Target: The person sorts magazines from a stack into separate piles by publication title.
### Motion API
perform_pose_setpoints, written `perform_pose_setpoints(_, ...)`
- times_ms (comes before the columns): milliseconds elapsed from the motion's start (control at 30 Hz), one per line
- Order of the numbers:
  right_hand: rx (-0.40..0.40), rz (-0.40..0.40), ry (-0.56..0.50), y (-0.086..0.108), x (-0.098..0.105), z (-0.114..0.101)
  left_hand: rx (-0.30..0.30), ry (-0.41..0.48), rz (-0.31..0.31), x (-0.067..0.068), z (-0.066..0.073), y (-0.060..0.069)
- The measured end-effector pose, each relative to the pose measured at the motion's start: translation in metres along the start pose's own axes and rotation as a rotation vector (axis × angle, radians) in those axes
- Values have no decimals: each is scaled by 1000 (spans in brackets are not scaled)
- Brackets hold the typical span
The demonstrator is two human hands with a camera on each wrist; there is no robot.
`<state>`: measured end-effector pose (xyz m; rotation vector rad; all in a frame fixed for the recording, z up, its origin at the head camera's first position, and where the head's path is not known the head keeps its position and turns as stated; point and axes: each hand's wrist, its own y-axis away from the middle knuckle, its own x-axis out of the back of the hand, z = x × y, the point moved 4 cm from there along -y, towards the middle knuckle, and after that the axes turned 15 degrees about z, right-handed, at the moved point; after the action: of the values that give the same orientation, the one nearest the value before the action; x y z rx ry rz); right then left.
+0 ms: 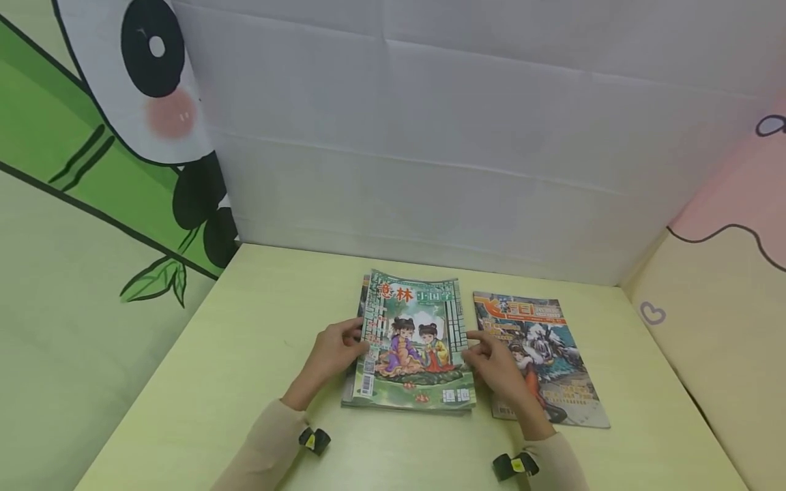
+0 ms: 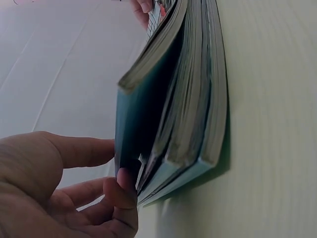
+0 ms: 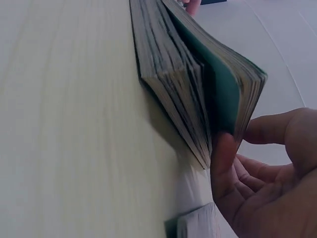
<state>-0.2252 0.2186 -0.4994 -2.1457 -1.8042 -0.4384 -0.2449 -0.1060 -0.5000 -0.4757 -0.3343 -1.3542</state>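
Observation:
A magazine with a green cover [image 1: 417, 361], showing two cartoon children, lies on top of a small stack of magazines [image 2: 195, 99]. At its left edge my left hand [image 1: 338, 349] pinches it, thumb above and a finger tucked beneath. On the opposite edge my right hand [image 1: 496, 365] pinches it the same way. In both wrist views the top magazine is lifted off the ones below, leaving a dark gap. The lower magazines stay on the table, mostly hidden under the top one.
Right of the stack, partly behind my right hand, lies another magazine [image 1: 552, 354] with an orange title band. The pale yellow table [image 1: 276, 293] meets a white back wall [image 1: 430, 170]. Painted panels stand on the left [image 1: 74, 327] and right [image 1: 718, 327].

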Motion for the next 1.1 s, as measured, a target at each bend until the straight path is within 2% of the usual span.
perform_pose_setpoints(233,-38,-69,-64,1,3,0,25,13,-7,0,2,1)
perform_pose_setpoints(500,-96,-75,-127,4,5,2,10,31,-1,-1,3,3)
perform_pose_setpoints(667,-130,-77,-138,2,0,2,27,37,4,2,2,3)
perform_pose_setpoints(1100,-72,-46,-95,1,-1,2,53,47,1,0,2,1)
